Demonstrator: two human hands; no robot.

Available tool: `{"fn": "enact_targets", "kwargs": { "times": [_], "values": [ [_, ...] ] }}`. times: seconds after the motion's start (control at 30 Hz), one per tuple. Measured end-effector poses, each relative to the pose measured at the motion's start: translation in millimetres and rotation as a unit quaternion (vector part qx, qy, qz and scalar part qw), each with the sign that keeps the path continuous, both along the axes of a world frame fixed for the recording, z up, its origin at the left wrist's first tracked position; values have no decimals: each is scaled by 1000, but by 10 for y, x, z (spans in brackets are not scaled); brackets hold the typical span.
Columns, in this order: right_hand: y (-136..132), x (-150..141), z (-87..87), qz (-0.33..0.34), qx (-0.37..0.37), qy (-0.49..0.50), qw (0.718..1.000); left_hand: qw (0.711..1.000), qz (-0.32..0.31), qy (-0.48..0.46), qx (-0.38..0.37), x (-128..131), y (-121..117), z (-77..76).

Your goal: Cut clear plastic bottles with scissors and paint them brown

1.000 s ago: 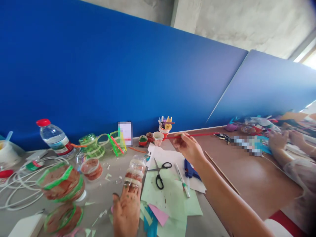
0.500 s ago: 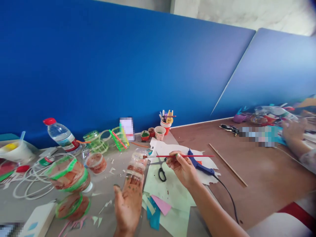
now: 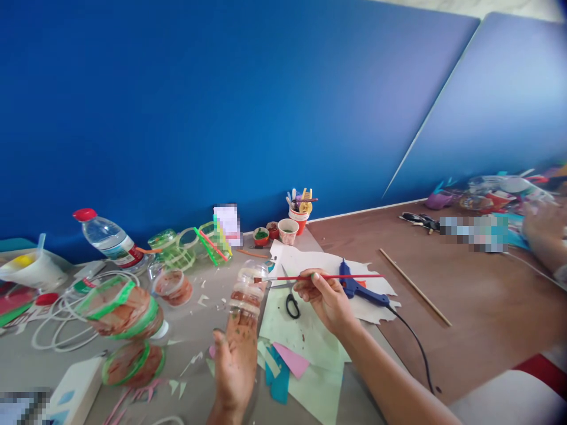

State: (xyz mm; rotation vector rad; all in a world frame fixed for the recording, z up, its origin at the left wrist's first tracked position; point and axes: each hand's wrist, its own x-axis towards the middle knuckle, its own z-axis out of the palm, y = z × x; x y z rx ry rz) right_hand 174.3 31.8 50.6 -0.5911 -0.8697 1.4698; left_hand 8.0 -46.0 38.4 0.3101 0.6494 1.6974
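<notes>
My left hand (image 3: pixel 238 360) is palm up, its fingers pushed inside a clear plastic bottle piece (image 3: pixel 246 292) banded with brown paint. Green and brown smears mark the palm. Between thumb and fingers, my right hand (image 3: pixel 325 298) pinches a red-handled paintbrush (image 3: pixel 354 276). The brush lies level, and its brown bristles meet the side of the bottle piece. Under my right hand are black-handled scissors (image 3: pixel 292 306) on pale green paper (image 3: pixel 283 330). A blue glue gun (image 3: pixel 354 288) rests on torn white paper just right of the hand.
Left stand brown-painted bottle parts with green rims (image 3: pixel 121 310), a water bottle (image 3: pixel 108 239) and a white cable (image 3: pixel 44 339). Paint cups (image 3: pixel 261 236) sit by the blue partition (image 3: pixel 221 118). A wooden stick (image 3: pixel 416 288) lies to the right. Another person's hand (image 3: pixel 543 224) is at far right.
The view has tilted down and shifted slightly. My left hand sits a little further right in view, still with the bottle piece; the brush stays against it.
</notes>
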Motion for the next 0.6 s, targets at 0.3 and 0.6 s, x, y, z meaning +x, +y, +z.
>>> {"fn": "enact_targets", "kwargs": {
  "times": [0.3,0.6],
  "values": [
    [-4,-12,-9,2,17,-21,1000,999,-8,40,-20,22,3,37],
    [2,30,-42,-4,40,-59,997,999,22,-31,26,-105,20,28]
  ]
}}
